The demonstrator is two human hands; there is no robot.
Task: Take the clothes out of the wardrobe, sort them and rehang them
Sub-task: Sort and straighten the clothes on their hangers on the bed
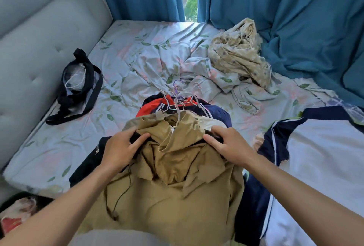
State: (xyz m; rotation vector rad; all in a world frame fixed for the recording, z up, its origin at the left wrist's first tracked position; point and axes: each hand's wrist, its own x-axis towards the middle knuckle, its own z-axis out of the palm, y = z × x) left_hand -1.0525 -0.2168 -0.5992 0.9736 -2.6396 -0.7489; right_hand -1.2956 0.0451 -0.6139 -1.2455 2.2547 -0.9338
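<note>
1. Here the sorting step is in hand: the pile of clothes [173, 147] lies on the bed [137, 52] at 6 o'clock, hangers [180, 99] pointing to 12.
2. The left hand [120, 149] and right hand [228, 145] each pinch the tan jacket [167, 186] at its shoulders.
3. Next, I judge, it must be lifted free without snagging hangers.
4. The garments beneath are mostly hidden; no wardrobe shows.
</note>
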